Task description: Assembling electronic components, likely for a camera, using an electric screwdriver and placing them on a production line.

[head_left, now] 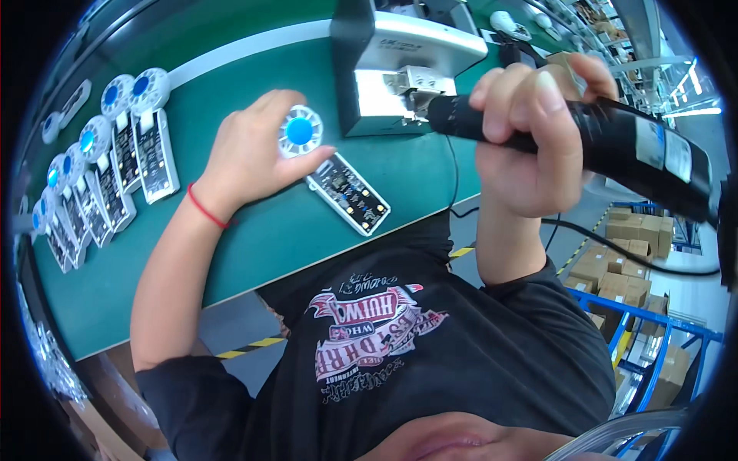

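Note:
My left hand (254,146) is closed round the round white head of a device (350,192), which has a blue disc in its middle. Its open white body with a bare circuit board slants over the green table toward me. Raised at the right, my right hand (530,131) is wrapped round a black electric screwdriver (638,142) with a cable. The screwdriver's front end points left, right at the small metal outlet of a screw feeder (384,96); whether the bit touches it I cannot tell.
Several similar devices (157,154) with blue discs stand in a row along the table's left side. A black cable (630,257) runs at the right. Beyond the green table (261,261) are cardboard boxes (615,265) and a blue rack (653,307).

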